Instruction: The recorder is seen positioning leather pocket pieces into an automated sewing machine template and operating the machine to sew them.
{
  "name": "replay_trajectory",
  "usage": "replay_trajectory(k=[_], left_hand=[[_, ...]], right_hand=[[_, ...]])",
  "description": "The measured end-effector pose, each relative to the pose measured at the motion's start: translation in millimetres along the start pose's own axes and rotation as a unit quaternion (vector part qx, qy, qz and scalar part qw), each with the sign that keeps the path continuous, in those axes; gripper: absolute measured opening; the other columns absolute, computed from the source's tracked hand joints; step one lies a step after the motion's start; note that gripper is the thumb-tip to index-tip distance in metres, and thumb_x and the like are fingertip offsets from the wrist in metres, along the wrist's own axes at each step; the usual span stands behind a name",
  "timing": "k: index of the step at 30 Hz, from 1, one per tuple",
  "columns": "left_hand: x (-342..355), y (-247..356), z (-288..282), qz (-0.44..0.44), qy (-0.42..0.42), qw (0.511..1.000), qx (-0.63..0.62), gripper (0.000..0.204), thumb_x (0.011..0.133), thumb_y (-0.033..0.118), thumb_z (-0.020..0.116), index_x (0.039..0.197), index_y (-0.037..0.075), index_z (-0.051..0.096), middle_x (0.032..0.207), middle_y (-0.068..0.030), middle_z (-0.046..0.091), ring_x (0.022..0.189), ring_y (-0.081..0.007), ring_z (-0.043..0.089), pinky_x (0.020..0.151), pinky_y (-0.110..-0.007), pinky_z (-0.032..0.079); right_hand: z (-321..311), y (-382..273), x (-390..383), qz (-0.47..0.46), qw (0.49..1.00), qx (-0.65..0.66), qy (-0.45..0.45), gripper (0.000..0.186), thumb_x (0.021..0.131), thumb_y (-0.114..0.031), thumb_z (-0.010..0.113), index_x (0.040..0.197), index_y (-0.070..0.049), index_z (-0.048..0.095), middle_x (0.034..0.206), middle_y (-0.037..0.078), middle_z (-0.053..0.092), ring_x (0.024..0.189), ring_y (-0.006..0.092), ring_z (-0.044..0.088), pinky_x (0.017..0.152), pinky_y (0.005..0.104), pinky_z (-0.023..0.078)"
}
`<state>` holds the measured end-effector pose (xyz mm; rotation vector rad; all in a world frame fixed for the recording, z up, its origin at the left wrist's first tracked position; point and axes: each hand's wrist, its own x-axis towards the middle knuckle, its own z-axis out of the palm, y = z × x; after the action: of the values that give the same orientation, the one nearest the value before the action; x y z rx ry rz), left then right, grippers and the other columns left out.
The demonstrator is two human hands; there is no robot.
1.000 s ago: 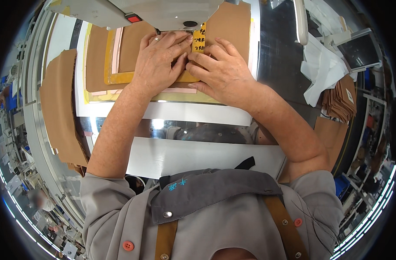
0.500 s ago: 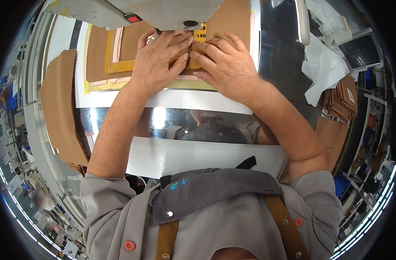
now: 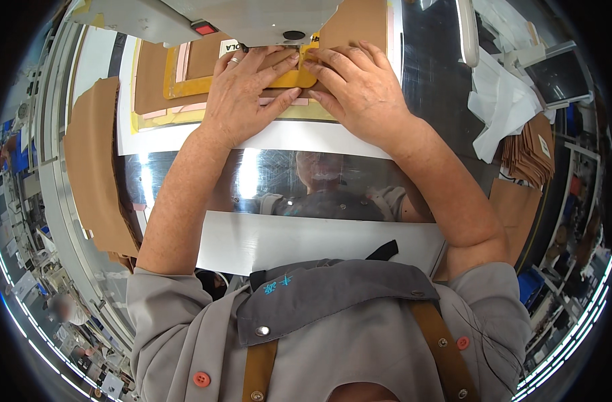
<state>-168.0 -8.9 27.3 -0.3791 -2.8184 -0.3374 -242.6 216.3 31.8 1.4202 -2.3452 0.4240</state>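
Observation:
A flat yellow frame [image 3: 187, 88] with rounded corners lies on a brown sheet [image 3: 150, 75], under the overhanging grey machine head. My left hand [image 3: 242, 97], a ring on one finger, rests across the frame with its fingers spread and thumb pointing right. At the frame's right-hand corner, the fingertips of my right hand [image 3: 367, 94] touch the yellow edge, its fingers stretched out and its thumb lower down. Neither hand grasps anything visible. Just beyond my left fingers shows a small white label [image 3: 230, 47]. The machine head hides the far part of the frame.
The grey machine head [image 3: 269, 19] hangs close above my fingers. A polished metal strip [image 3: 279, 177] crosses in front of the white work surface. Brown sheets [image 3: 92, 161] stand at left; a brown stack [image 3: 528, 151], white crumpled wrapping [image 3: 500, 100] and a dark screen [image 3: 557, 77] are at right.
The yellow frame has shifted slightly, and its lower right corner now shows between my hands. The white label has come into view. My right hand has moved a little to the right.

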Motion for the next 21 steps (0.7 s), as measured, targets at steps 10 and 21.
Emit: replay_trajectory(k=[10, 21], left_hand=[[6.3, -15.1, -3.2, -0.015, -0.021, 0.998, -0.063, 0.051, 0.087, 0.033, 0.074, 0.135, 0.019, 0.067, 0.127, -0.0056, 0.071, 0.128, -0.0256, 0.059, 0.11, -0.043, 0.039], [14.7, -25.1, 3.3, -0.07, 0.005, 0.988, -0.135, 0.043, 0.085, 0.034, 0.072, 0.124, 0.015, 0.075, 0.117, -0.0111, 0.073, 0.118, -0.0283, 0.06, 0.117, -0.043, 0.033]], right_hand=[[5.9, 9.7, 5.4, 0.011, 1.0, -0.018, 0.007, 0.035, 0.093, -0.029, 0.071, 0.123, -0.012, 0.071, 0.125, 0.002, 0.07, 0.117, 0.0187, 0.063, 0.108, 0.0438, 0.041], [16.5, 21.3, 9.1, 0.02, 0.999, -0.043, 0.021, 0.035, 0.094, -0.026, 0.069, 0.126, -0.013, 0.07, 0.127, 0.0, 0.07, 0.118, 0.0186, 0.063, 0.108, 0.0455, 0.041]])
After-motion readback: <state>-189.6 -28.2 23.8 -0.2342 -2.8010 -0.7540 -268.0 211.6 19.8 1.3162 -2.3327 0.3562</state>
